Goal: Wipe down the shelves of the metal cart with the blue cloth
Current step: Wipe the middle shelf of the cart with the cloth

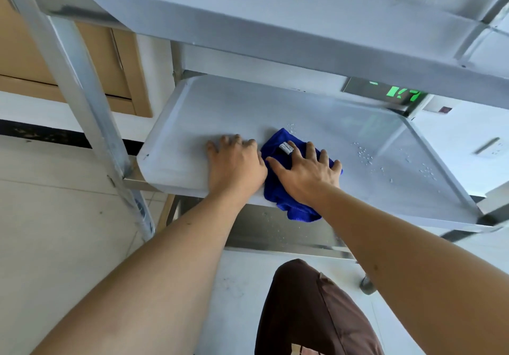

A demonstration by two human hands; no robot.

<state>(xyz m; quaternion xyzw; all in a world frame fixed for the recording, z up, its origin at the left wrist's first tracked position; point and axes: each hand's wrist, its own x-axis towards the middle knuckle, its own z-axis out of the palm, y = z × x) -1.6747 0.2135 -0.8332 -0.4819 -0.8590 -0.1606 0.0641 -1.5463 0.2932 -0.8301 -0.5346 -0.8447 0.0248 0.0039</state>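
The metal cart's middle shelf [209,112] fills the centre of the head view, under the top shelf [275,10]. A blue cloth [278,192] with a white label lies near the shelf's front edge and hangs a little over it. My right hand [305,173] presses flat on the cloth with its fingers spread. Just to its left, my left hand [237,164] rests flat on the bare shelf, touching the cloth's edge. Water droplets [366,156] dot the right part of the shelf.
The lower shelf [281,233] shows below the front edge, with a few droplets. A cart leg [82,101] slants down at the left. A wooden cabinet [24,51] stands behind at the left. My knee in brown fabric [316,308] is at the bottom. A green display [405,94] glows at the back right.
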